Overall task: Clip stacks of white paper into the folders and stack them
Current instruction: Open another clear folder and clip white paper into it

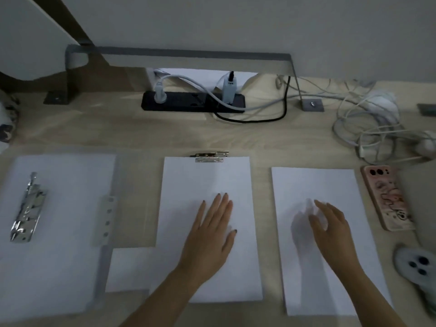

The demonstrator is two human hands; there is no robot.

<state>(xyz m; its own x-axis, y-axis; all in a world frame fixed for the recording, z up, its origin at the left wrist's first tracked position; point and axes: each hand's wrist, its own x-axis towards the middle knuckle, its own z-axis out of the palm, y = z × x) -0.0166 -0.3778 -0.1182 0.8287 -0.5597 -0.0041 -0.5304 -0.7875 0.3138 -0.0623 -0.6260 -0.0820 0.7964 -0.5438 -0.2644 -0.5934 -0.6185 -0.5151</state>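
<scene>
A white paper stack (pixel 205 180) lies in the middle of the desk, held at its top edge by a metal clip (pixel 210 156). My left hand (pixel 212 232) rests flat on it with straight fingers. To the right lies a loose white paper stack (pixel 313 185). My right hand (pixel 330 225) hovers just over it, fingers relaxed and slightly bent, casting a shadow on the sheet. An open white folder (pixel 61 267) with a long metal clip mechanism (pixel 28 208) lies at the left. A smaller white sheet (pixel 129 270) shows between the folder and the middle stack.
A black power strip (pixel 193 101) with plugs and cables sits at the back. Tangled white cables (pixel 377 128) lie at the back right. A phone in a patterned case (pixel 387 199) lies right of the loose stack, with a grey device (pixel 417 267) below it.
</scene>
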